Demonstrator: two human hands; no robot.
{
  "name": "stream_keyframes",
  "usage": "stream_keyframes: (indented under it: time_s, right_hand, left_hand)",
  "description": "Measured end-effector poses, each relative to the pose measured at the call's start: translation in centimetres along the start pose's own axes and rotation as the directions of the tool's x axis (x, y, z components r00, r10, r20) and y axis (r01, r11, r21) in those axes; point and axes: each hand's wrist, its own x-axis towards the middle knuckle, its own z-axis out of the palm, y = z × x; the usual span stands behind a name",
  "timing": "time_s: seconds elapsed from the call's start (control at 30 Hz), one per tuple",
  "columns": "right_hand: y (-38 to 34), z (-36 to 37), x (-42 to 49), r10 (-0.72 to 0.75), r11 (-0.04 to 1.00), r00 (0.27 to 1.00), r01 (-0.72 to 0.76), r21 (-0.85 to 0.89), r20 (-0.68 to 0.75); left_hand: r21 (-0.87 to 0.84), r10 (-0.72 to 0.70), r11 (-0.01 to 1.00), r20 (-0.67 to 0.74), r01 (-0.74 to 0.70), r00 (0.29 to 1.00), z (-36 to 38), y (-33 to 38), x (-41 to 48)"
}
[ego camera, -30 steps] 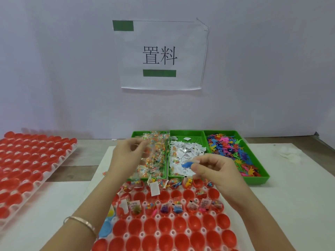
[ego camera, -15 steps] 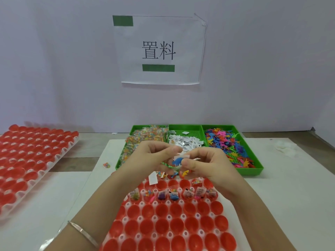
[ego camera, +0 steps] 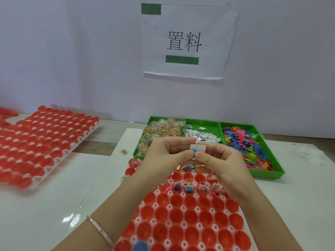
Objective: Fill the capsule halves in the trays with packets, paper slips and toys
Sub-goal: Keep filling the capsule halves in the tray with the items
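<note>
Capsule halves [ego camera: 183, 214], lower centre: red plastic, recorded as glossy and smooth.
Tray [ego camera: 139, 219] beneath them: whitish translucent plastic.
Bins [ego camera: 268, 173], centre right: green plastic, semi-matt.
Packets [ego camera: 159, 129]: clear glossy film.
Paper slip [ego camera: 198, 147], frame centre: white matt paper.
Toys [ego camera: 244, 142]: coloured matt plastic.
Bracelet [ego camera: 101, 230], lower left: polished metal.
Table [ego camera: 54, 196]: white, a sheen is noted.
Sign [ego camera: 186, 40], upper centre: matt paper, creased.
</note>
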Motion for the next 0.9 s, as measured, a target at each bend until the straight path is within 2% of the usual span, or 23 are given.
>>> stream_keyframes:
  time_s: [0.17,0.27,0.33,0.4,0.53,0.63,0.7,0.8,0.9]
  right_hand:
    - [1.3,2.0,-1.1,0.036,0.990,0.998,-0.029,-0.142,0.044]
    - [1.6,2.9,-1.6,0.105,0.974,0.989,-0.081,-0.212,0.104]
    - [1.6,3.5,-1.4,0.131,0.963,0.985,-0.099,-0.251,0.115]
    - [1.6,4.5,-1.2,0.134,0.954,0.982,-0.092,-0.284,0.134]
    - [2.3,7.6,-0.7,0.167,0.920,0.962,-0.074,-0.386,0.215]
    - [3.6,9.7,-0.1,0.185,0.867,0.954,-0.046,-0.496,0.235]
    - [4.3,10.7,0.2,0.193,0.842,0.947,-0.025,-0.538,0.257]
    - [4.8,11.8,0.3,0.193,0.806,0.930,0.032,-0.591,0.314]
    - [5.1,12.9,0.1,0.177,0.708,0.906,0.154,-0.689,0.385]
  left_hand:
    - [0.069,0.029,0.997,-0.116,-0.021,0.993,-3.6,-1.1,-3.2]
    - [0.110,0.077,0.993,-0.348,-0.041,0.934,-7.8,-2.7,-5.6]
    - [0.171,0.060,0.985,-0.490,0.029,0.870,-10.5,-4.1,-6.9]
    - [0.264,0.021,0.954,-0.536,0.144,0.844,-12.5,-5.2,-8.1]
    - [0.448,-0.126,0.844,-0.370,0.296,0.920,-14.6,-5.6,-9.1]
    - [0.521,-0.267,0.768,-0.270,0.374,0.925,-15.1,-5.2,-9.5]
    - [0.522,-0.323,0.763,-0.204,0.382,0.924,-15.2,-4.8,-9.8]
    - [0.491,-0.332,0.793,-0.149,0.361,0.931,-15.5,-4.4,-10.0]
    - [0.506,-0.353,0.788,-0.097,0.352,0.931,-15.6,-4.5,-10.1]
